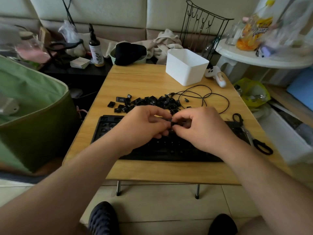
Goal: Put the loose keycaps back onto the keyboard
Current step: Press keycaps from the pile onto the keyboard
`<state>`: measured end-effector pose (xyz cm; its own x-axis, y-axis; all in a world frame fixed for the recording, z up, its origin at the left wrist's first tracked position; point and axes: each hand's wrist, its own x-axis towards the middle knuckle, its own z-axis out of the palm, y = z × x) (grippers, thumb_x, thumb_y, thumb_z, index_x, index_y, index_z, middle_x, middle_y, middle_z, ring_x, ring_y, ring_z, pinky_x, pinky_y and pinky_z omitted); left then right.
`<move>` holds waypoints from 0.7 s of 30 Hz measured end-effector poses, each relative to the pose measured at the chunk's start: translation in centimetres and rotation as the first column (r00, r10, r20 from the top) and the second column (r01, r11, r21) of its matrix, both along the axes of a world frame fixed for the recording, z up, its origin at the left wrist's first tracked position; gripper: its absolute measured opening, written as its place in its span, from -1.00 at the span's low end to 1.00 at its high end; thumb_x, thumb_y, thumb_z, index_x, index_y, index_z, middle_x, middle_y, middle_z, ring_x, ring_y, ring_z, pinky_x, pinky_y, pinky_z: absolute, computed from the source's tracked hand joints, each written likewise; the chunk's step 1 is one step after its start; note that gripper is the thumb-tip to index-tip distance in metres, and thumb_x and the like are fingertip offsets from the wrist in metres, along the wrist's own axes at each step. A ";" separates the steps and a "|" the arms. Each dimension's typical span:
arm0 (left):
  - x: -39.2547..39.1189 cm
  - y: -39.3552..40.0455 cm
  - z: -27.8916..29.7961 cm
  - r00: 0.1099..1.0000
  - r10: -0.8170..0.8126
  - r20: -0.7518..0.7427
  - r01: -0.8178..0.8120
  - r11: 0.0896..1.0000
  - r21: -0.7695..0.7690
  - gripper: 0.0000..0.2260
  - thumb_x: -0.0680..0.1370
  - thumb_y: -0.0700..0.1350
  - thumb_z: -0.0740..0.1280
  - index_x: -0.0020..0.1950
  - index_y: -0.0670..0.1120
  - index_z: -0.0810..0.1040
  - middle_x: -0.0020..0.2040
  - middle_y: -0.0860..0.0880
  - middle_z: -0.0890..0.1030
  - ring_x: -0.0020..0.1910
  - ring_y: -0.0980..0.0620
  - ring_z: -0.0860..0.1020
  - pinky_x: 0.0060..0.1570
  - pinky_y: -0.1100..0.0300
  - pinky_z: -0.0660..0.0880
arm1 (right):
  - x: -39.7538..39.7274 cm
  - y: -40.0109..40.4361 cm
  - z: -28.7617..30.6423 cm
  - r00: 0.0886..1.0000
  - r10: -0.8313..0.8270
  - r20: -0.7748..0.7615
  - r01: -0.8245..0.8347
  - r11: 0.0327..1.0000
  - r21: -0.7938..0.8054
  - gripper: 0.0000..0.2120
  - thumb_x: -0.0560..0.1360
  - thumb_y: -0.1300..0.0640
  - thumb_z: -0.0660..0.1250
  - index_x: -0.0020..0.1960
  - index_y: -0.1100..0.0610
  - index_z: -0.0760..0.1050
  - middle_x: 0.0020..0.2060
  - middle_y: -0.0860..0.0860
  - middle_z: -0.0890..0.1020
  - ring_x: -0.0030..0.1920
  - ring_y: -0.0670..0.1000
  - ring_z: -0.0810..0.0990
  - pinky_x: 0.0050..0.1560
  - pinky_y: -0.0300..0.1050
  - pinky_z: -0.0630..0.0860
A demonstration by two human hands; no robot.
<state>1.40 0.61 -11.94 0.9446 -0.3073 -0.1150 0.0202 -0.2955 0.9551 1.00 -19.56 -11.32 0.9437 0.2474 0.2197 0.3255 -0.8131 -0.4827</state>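
Keycap (172,122) pinched between left hand (144,128) and right hand (201,131) grips above keyboard (169,148).

Smooth wood-grain table (144,82), matt black plastic keycaps (152,101), white plastic bin (184,70)

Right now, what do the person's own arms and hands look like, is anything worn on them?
Both forearms are bare up to the frame edge, with no sleeves in view. The left hand and right hand wear no gloves, and no rings, watch or bracelet show. Fingernails look short and unpainted.
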 end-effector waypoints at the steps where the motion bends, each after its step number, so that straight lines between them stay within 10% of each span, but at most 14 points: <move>1: 0.1 0.8 0.2 0.999 -0.020 0.044 0.017 0.998 0.066 -0.83 0.62 -0.16 0.42 0.18 0.04 0.65 -0.10 0.04 0.76 -0.06 0.13 0.72 0.02 0.12 0.67 | 0.3 0.4 0.0 1.000 0.007 0.009 -0.007 1.000 -0.001 -0.86 0.47 0.01 0.51 0.02 -0.13 0.72 -0.17 -0.18 0.67 -0.18 -0.19 0.61 -0.14 -0.21 0.57; 5: 1.9 5.3 0.4 0.953 -0.004 0.303 -0.154 0.856 0.494 -0.85 0.62 0.01 0.40 0.16 0.22 0.65 -0.09 0.23 0.68 -0.18 0.38 0.57 -0.22 0.46 0.40 | 2.0 1.6 -0.2 1.000 0.004 -0.030 -0.005 1.000 -0.013 -0.92 0.48 0.02 0.53 -0.04 -0.11 0.71 -0.15 -0.19 0.62 -0.18 -0.22 0.54 -0.18 -0.34 0.41; 15: 3.3 7.2 -1.6 0.927 -0.088 0.364 -0.192 0.725 0.662 -0.72 0.65 -0.09 0.30 0.27 0.16 0.67 0.24 0.13 0.64 0.07 0.17 0.54 0.08 0.38 0.43 | 6.5 1.8 0.3 0.964 -0.097 -0.248 0.079 0.994 -0.082 -0.93 0.44 -0.01 0.58 -0.10 -0.09 0.72 -0.27 -0.20 0.67 -0.20 -0.21 0.60 -0.23 -0.25 0.40; 21: 2.3 4.4 -2.3 0.902 -0.287 0.323 -0.062 0.654 0.754 -0.61 0.67 -0.01 0.17 0.47 0.27 0.47 0.44 0.15 0.43 0.42 -0.06 0.31 0.44 -0.13 0.24 | 7.5 2.3 1.4 0.943 -0.065 -0.327 0.007 0.985 -0.174 -0.95 0.43 -0.01 0.58 -0.13 -0.11 0.73 -0.25 -0.21 0.68 -0.16 -0.19 0.61 -0.22 -0.22 0.43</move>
<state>3.65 5.04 -14.19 0.9202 -0.3915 0.0071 -0.3717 -0.8677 0.3301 8.49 -17.23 -9.92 0.9646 0.2182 -0.1478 0.1402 -0.8997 -0.4133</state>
